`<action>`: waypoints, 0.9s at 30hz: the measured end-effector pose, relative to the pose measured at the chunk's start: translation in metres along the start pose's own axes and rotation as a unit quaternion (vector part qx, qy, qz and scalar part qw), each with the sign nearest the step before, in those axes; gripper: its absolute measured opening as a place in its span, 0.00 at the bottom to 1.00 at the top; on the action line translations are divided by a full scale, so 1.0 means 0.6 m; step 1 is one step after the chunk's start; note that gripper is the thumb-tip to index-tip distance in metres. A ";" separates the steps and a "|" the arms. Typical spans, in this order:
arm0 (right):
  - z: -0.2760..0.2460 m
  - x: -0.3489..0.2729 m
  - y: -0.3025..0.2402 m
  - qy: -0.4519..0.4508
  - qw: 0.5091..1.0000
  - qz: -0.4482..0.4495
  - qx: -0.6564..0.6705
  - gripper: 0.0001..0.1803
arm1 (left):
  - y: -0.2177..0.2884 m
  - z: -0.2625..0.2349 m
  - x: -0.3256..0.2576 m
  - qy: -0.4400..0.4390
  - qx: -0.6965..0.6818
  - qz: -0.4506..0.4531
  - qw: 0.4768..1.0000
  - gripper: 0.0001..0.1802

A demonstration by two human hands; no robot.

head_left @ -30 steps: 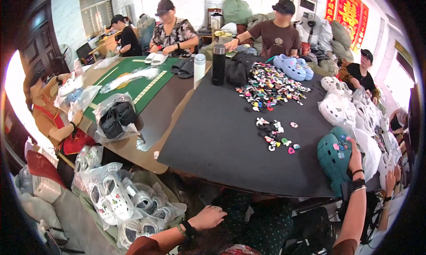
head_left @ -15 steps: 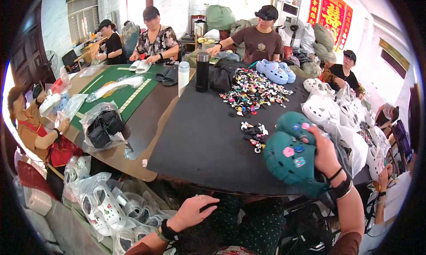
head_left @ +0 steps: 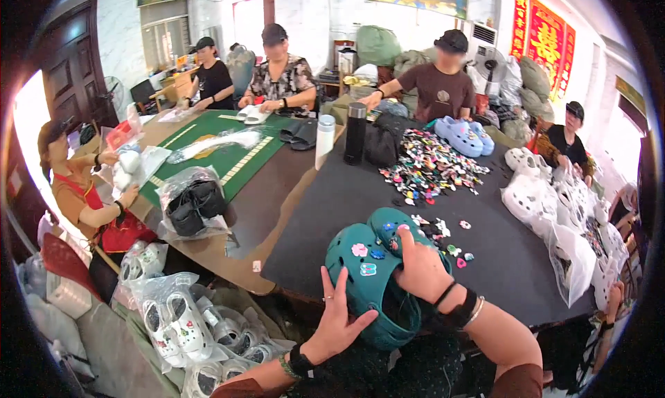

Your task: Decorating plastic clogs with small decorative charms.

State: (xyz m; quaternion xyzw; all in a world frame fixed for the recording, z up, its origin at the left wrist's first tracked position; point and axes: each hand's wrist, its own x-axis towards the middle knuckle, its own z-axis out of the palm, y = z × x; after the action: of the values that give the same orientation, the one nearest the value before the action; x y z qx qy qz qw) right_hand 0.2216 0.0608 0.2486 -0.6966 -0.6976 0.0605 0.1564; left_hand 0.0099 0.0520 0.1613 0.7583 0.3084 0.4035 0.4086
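A pair of dark green clogs (head_left: 353,277) hangs at the near edge of the black table, toes away from me. Pink, blue and other coloured charms dot their tops. My right hand (head_left: 424,270) grips the pair from the right, with the index finger by the charms of the right clog. Against the left clog's outer side rests my left hand (head_left: 339,322), its fingers spread and not wrapped round it. Just beyond the clogs lie some loose charms (head_left: 454,249). Farther back is a big heap of colourful charms (head_left: 429,166), with light blue clogs (head_left: 460,136) behind it.
White clogs in plastic bags (head_left: 547,200) crowd the table's right side. More bagged white clogs (head_left: 183,329) lie at lower left. A black bottle (head_left: 355,131) and a white bottle (head_left: 324,140) stand mid-table. Bagged black shoes (head_left: 194,204) lie left. Several co-workers sit around.
The green clogs have come left and nearer, swung round by my right hand. My left hand has risen to touch the left clog. The whole view has shifted.
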 end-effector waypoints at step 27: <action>-0.011 -0.134 0.108 -0.016 0.960 0.115 0.256 0.34 | -0.061 -0.041 0.028 -0.071 -0.110 -0.035 0.991 0.50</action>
State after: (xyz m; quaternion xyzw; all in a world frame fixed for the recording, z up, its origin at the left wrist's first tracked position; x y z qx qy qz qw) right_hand 0.2835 -0.0185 0.2244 -0.7074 -0.5767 0.2659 0.3103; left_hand -0.0083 0.0920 0.1437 0.7244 0.2585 0.3654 0.5243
